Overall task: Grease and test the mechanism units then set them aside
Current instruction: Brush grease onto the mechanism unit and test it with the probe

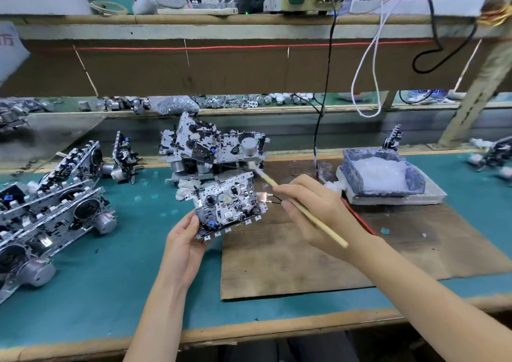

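My left hand (186, 241) grips a metal mechanism unit (228, 203) by its lower left corner and holds it tilted over the edge of the brown board (291, 256). My right hand (313, 209) pinches a wooden brush (307, 212). Its white greasy tip (253, 166) sits just above the unit's upper right corner. A tray of white grease (382, 173) stands to the right, behind that hand.
A heap of mechanism units (210, 148) lies behind the held one. Rows of further units (52, 203) fill the green bench at left. Red and black test leads (357, 215) run under my right hand. A black cable (321, 123) hangs from the shelf.
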Tool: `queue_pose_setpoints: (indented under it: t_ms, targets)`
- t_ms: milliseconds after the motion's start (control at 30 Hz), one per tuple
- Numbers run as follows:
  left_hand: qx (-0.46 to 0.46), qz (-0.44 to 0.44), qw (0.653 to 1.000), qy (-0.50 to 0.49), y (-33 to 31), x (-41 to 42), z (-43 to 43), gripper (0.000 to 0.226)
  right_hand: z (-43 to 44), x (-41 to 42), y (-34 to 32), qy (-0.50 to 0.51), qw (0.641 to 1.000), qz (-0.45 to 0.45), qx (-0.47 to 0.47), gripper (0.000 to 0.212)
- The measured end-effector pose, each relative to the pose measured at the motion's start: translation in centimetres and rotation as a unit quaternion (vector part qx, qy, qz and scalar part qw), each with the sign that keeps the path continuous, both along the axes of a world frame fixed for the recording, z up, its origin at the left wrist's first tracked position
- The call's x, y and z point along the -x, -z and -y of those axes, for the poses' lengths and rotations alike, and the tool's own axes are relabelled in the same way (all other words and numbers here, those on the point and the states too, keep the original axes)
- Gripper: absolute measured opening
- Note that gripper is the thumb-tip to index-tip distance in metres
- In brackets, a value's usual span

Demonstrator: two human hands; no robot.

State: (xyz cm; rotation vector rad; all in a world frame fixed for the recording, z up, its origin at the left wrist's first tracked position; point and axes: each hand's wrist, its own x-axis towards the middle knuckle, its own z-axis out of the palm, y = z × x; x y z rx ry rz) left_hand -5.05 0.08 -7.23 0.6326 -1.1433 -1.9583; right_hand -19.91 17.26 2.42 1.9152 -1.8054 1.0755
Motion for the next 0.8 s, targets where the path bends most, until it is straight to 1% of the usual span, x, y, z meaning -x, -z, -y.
queue_pose_setpoints:
  t_ms: [67,233,433,533,600,633,700,733,767,800]
  targets:
    - [0.013,0.001,1.000,0.005,-0.1,0.0,-0.1,0.028,0.3,-1.0,-0.1,-0.042,0.999,0.000,-0.007,0.018]
    - [0.018,-0.011,1.000,0.008,-0.4,-0.2,-0.4,0.027,1.7,-2.1,-0.2,-0.085,0.994,-0.040,-0.063,0.015]
    - [0.014,-0.003,1.000,0.009,-0.4,-0.2,-0.4,0.026,2.1,-2.0,0.2,-0.086,0.990,-0.057,-0.096,0.016]
    - [0.013,-0.001,1.000,0.006,-0.4,-0.2,-0.4,0.026,2.1,-1.9,0.3,-0.065,0.994,-0.057,-0.074,0.019]
    - [0.010,0.000,1.000,0.002,-0.4,-0.2,-0.4,0.026,1.9,-1.5,0.5,-0.014,0.997,-0.061,-0.051,0.021]
    - [0.007,0.000,1.000,0.000,-0.4,-0.2,-0.4,0.026,1.8,-1.0,0.7,0.028,0.997,-0.062,-0.041,0.021]
    - [-0.001,0.001,1.000,-0.005,-0.4,-0.2,-0.4,0.025,1.4,0.2,1.1,0.150,0.986,-0.058,-0.044,0.018]
    - [-0.004,0.000,1.000,-0.006,-0.4,-0.2,-0.4,0.025,1.0,1.0,1.3,0.225,0.970,-0.061,-0.071,0.017]
    - [-0.006,-0.001,1.000,-0.006,-0.3,-0.1,-0.4,0.025,0.6,1.8,1.5,0.301,0.943,-0.068,-0.128,0.019]
    - [-0.008,-0.003,1.000,-0.005,-0.3,-0.1,-0.4,0.024,0.2,2.4,1.8,0.368,0.906,-0.076,-0.193,0.022]
